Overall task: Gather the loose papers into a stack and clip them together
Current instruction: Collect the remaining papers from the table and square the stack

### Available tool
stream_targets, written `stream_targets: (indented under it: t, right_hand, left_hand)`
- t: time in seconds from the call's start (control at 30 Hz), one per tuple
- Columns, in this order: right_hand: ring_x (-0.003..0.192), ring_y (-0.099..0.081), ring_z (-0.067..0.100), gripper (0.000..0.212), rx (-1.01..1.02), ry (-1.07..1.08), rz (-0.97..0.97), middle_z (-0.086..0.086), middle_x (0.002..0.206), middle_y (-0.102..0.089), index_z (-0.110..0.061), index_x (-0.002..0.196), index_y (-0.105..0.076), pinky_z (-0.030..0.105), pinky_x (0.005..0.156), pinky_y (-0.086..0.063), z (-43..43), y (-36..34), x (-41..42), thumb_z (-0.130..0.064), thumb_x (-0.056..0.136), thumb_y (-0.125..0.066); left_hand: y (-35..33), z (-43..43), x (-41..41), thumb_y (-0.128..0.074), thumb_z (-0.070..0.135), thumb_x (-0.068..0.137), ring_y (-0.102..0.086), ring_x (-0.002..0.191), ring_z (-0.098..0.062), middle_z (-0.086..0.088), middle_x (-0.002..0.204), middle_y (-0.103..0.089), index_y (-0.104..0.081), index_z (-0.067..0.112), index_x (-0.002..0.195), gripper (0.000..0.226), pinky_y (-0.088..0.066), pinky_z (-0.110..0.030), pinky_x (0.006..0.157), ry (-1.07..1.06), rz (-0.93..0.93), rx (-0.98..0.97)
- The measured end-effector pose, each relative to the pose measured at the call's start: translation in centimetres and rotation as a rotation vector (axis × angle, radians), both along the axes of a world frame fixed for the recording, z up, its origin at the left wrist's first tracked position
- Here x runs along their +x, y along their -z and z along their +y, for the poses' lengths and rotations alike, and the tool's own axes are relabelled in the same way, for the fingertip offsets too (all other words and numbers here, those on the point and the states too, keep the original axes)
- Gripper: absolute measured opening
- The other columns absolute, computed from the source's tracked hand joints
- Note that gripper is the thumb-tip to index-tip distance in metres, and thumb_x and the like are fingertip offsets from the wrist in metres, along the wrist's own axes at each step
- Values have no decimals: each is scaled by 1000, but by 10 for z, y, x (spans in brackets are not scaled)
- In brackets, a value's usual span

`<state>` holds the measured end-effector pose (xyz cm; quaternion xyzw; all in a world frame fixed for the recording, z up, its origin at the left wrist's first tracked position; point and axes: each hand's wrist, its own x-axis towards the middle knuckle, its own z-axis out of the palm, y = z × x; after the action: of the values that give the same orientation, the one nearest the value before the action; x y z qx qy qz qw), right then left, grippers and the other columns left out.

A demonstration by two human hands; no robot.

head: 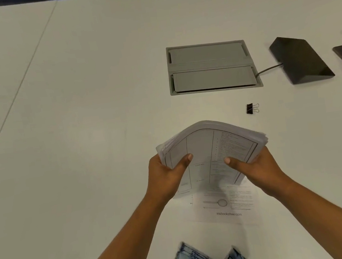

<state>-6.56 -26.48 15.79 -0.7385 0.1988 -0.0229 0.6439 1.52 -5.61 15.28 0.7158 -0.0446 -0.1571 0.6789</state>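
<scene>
Currently gathering: left hand and right hand hold the paper stack by its sides, fingers curled round it, above the bench's near edge. Stack is thick, bowed, with ragged edges. One printed sheet lies flat beneath, uncollected. Next probably: add that sheet, square the edges, then reach the binder clip lying apart, farther right.

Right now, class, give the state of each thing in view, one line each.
Paper stack: held up, bowed, edges uneven.
Loose sheet: flat on the table, not gathered.
Binder clip: lying on the table, clamping nothing.
Left hand: grips the stack's left side.
Right hand: grips the stack's right side.
Cable hatch: both flaps closed.
</scene>
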Motion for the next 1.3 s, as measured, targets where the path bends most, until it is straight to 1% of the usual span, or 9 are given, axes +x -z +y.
stream_targets:
  t: [0.1,0.27,0.4,0.6,0.8,0.9,1.0,1.17,1.3]
  right_hand:
    - [99,-69,3,35,-29,-31,84,-11,106,-72,-43,105,-61,25,81,-58,1,11,-5,-19,82,-74]
    - [95,-68,-2,17,-48,-10,96,-14,101,-72,-38,103,-63,15,72,-56,-1,14,-9,-32,87,-61]
    - [93,-69,-4,26,-23,11,79,-14,100,-74,-28,110,-65,12,72,-55,-3,11,-10,-36,87,-56]
    - [95,-74,18,27,176,98,106,2,104,-78,-13,115,-68,32,81,-60,3,13,-5,-26,93,-57]
    - [106,-70,16,32,266,-9,231,0,114,-75,-17,120,-68,31,89,-54,6,26,-12,-31,97,-51]
    - [92,-72,26,26,137,158,315,6,102,-76,-20,106,-71,38,82,-57,3,44,-16,-34,98,-51]
    - [96,-69,25,16,-227,379,441,4,108,-72,-22,98,-69,41,86,-55,-2,68,-27,-34,94,-58]
    - [119,-54,37,87,-499,302,813,19,134,-52,-2,136,-47,45,97,-48,-1,106,-39,-62,75,-66]
    - [126,-43,37,100,-642,226,954,18,133,-44,-1,133,-41,49,92,-46,16,115,-39,-65,63,-75]
  left_hand:
    - [7,0,-1,-76,15,84,-69,88,8,16,99,-71,-60,42,102,36,-57,-15,74,43,45,49]
    - [9,5,5,-72,19,87,-73,87,-6,13,87,-76,-64,39,96,23,-61,-23,72,94,80,85]
    - [-3,9,12,-75,26,81,-75,89,-9,12,90,-78,-69,34,95,18,-62,-32,76,79,88,38]
    - [-3,17,6,-72,41,80,-69,103,-8,13,103,-75,-63,34,101,24,-52,-33,94,80,294,39]
    - [11,40,-10,-65,37,89,-72,93,-13,6,92,-77,-68,25,99,16,-58,-29,84,50,307,192]
    - [17,59,-14,-66,35,89,-74,90,-14,5,92,-79,-69,20,105,23,-60,-29,80,-33,339,203]
    - [21,78,-17,-65,33,90,-76,87,-19,4,91,-80,-69,20,104,20,-62,-32,74,-94,370,206]
    - [23,105,-22,-64,35,89,-74,92,-30,-6,100,-78,-67,16,110,28,-59,-51,84,-173,376,243]
    - [27,118,-25,-63,36,90,-71,95,-34,-9,108,-74,-60,12,122,40,-57,-57,86,-229,383,262]
